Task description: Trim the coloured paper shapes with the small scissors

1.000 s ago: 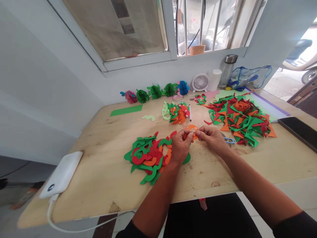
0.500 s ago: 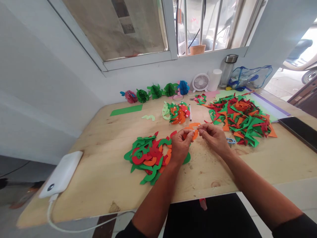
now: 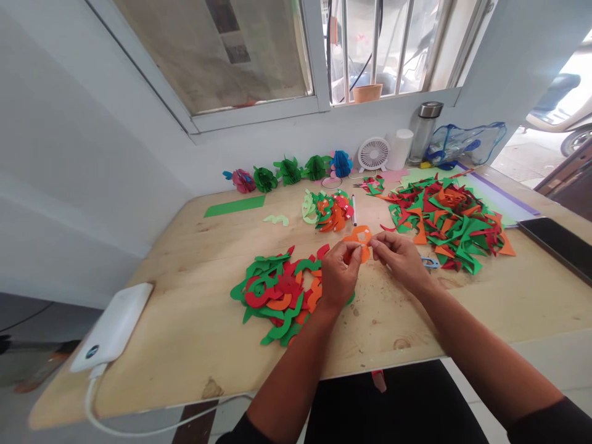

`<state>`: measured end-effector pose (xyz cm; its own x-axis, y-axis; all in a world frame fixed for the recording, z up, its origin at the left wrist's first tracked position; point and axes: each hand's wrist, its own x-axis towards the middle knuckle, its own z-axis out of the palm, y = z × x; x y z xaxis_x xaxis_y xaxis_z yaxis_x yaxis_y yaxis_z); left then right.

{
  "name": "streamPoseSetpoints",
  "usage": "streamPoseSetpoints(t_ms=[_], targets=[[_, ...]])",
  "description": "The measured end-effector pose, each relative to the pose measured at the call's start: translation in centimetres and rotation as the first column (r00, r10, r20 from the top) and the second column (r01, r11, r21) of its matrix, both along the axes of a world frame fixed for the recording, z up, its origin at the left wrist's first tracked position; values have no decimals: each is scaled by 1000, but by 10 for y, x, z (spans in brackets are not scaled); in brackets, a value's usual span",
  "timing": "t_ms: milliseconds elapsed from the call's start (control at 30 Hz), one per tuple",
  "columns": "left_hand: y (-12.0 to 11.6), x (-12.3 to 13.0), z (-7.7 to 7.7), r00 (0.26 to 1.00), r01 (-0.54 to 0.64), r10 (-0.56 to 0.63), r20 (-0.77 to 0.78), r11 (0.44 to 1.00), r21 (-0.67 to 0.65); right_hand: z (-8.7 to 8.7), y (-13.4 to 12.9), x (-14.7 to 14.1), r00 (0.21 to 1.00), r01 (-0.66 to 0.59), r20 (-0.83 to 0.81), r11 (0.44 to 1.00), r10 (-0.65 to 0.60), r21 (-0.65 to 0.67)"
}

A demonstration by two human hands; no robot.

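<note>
My left hand (image 3: pixel 340 274) pinches an orange paper cutout (image 3: pixel 354 235) with a curvy outline between thumb and fingers. Small whitish patches show on the paper. Closed at the fingertips, my right hand (image 3: pixel 400 258) meets the cutout's right edge; whether a small bit sits in that pinch is hard to see. Left of my left hand lies a loose pile of red, green and orange curved cutouts (image 3: pixel 289 280), partly hidden by the hand. Beyond my hands sits a smaller heap of cutouts (image 3: pixel 340 219), some with pale patches, beside a white pen (image 3: pixel 354 211).
Paper scraps (image 3: pixel 462 222) are heaped on the right, near blue-handled scissors (image 3: pixel 429 263) and a black phone (image 3: pixel 557 243). Folded paper figures (image 3: pixel 289 171), a small fan (image 3: pixel 374 154) and a glass bottle (image 3: pixel 423 132) line the wall. A white power bank (image 3: pixel 113 327) lies at left.
The orange cutout has turned slightly between my hands, so more of its face and pale patches show. My hands stay in nearly the same place.
</note>
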<state>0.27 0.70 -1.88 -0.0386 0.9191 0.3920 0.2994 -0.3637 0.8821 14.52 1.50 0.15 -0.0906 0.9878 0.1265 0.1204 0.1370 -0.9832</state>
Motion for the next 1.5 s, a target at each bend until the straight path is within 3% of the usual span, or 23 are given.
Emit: streamPoseSetpoints(t_ms=[233, 667, 800, 933, 1133, 1500], targets=[[-4, 0, 6, 977, 4, 26, -211, 991, 137, -1, 0, -2, 984, -123, -143, 983, 103, -140], [-2, 1, 0, 868, 6, 161, -470, 942, 334, -3, 4, -1, 973, -132, -214, 963, 82, -233], [-4, 1, 2, 928, 11, 90, -362, 964, 267, -3, 4, -1, 978, -122, -196, 963, 75, -239], [-2, 0, 1, 994, -9, 21, -105, 994, 110, -3, 4, -1, 986, -72, -161, 973, 37, -218], [5, -2, -7, 987, -17, 34, 158, 994, -111, -5, 4, 0, 997, -30, -79, 997, 25, -67], [-1, 8, -1, 962, 93, -57, 266, 988, -126, -4, 2, 0, 1000, 21, 21, 1000, -21, 0]])
